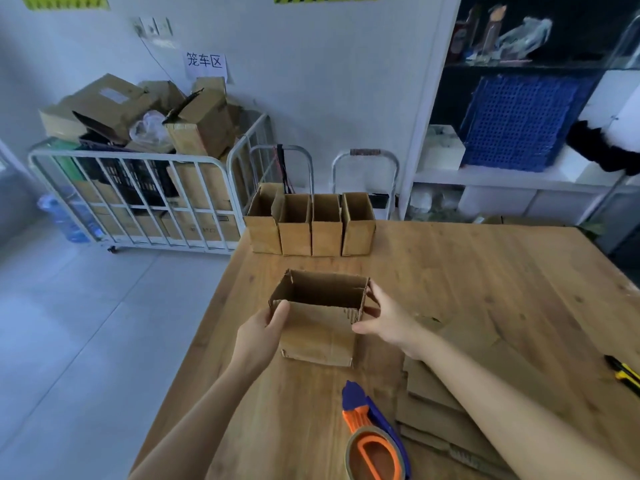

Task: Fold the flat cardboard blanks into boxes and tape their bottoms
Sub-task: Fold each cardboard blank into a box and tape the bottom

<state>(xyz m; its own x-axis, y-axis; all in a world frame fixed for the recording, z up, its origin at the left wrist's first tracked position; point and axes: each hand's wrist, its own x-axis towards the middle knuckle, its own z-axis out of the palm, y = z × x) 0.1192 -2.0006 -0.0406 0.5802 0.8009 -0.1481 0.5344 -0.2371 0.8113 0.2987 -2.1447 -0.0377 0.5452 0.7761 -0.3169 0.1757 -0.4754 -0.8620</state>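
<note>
- Box (pixel 317 332): we judge it light, stiff, easily crushed; best held by its side walls.
- Left grip (pixel 265 329) and right grip (pixel 382 318) each clasp a top corner.

Only 1 cam, worn on the person's head. It looks fwd & down over the wood table (pixel 450 271), from its near end. The left hand (pixel 261 336), right hand (pixel 386 318) & the box (pixel 318 327) they grip sit close, mid view. Wide lens: floor (pixel 86 323) on left, shelves (pixel 519 178) on right, cart (pixel 138 188) far back.
</note>
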